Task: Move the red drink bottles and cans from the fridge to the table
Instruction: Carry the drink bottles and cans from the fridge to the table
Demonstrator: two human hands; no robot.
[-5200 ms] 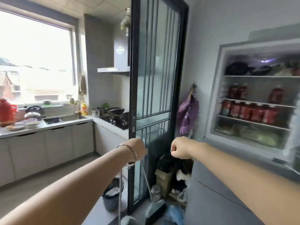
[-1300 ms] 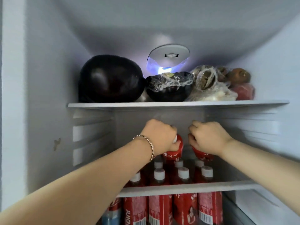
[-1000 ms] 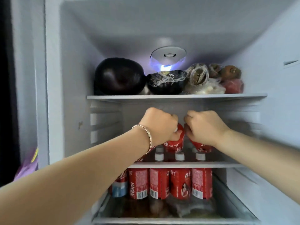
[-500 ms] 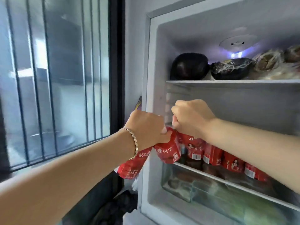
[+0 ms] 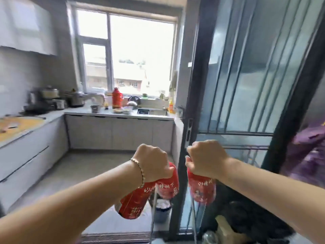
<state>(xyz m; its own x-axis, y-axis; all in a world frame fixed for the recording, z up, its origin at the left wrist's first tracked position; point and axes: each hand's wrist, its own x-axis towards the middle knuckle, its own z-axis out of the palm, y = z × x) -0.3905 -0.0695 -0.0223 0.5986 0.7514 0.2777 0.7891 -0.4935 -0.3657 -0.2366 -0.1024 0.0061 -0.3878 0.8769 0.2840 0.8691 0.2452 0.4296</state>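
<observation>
Ahead, door frame (image 5: 195,76) (black) fronts left hand (image 5: 153,162) and right hand (image 5: 206,158) grasping red bottles (image 5: 133,199).

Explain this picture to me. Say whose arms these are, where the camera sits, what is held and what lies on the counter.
No machine here: these are a person's two bare arms. The single picture comes from a wide-angle camera worn on the head, looking forward and down, so the arms reach in from the bottom edge. The left hand, with a bracelet at the wrist, grips two red drink bottles by their tops: a tilted bottle and a straighter bottle beside it. The right hand grips a third red bottle the same way. Ahead is a kitchen counter under a window, with a red thermos, a kettle and pots; smaller items are too blurred to name. A dark-framed glass door stands on the right.
</observation>
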